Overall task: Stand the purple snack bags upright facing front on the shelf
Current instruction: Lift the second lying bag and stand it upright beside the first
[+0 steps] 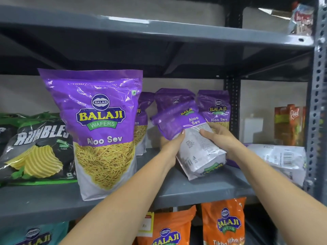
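Held purple bag (191, 137) tilted top-left

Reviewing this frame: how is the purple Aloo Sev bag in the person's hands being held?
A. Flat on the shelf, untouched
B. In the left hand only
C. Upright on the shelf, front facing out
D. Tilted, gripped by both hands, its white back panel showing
D: the held bag leans at an angle between the left hand and right hand, with its white printed back panel toward the camera.

bare shelf (203, 187) front; upright purple bags (215, 108) crowd back.
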Motion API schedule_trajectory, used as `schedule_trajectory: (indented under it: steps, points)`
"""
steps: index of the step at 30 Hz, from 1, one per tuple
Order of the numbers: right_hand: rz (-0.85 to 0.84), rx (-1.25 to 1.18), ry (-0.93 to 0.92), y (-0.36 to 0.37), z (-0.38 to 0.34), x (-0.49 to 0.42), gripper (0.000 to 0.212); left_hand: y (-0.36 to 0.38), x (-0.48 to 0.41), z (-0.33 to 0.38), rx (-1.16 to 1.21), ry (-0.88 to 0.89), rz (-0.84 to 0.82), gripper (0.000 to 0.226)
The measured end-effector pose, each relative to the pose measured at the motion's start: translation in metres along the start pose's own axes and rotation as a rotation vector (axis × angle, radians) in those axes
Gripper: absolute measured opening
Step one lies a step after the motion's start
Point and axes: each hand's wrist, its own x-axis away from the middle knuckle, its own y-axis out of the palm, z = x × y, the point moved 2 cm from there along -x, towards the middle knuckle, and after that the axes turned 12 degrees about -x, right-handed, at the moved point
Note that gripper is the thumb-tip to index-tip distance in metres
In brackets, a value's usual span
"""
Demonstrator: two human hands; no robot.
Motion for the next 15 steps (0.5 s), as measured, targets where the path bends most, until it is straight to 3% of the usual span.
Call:
schedule_trajectory:
  steps: [8,15]
  points:
    - [0.03,0.025,-0.084,0.011,0.01,-0.023,0.038,-0.002,-0.014,0.016,-0.323,0.484,0.173,0.092]
    - [0.051,-0.046,-0.101,0.023,0.024,-0.028,0.043,-0.004,-0.017,0.002,-0.476,0.64,0.291,0.084]
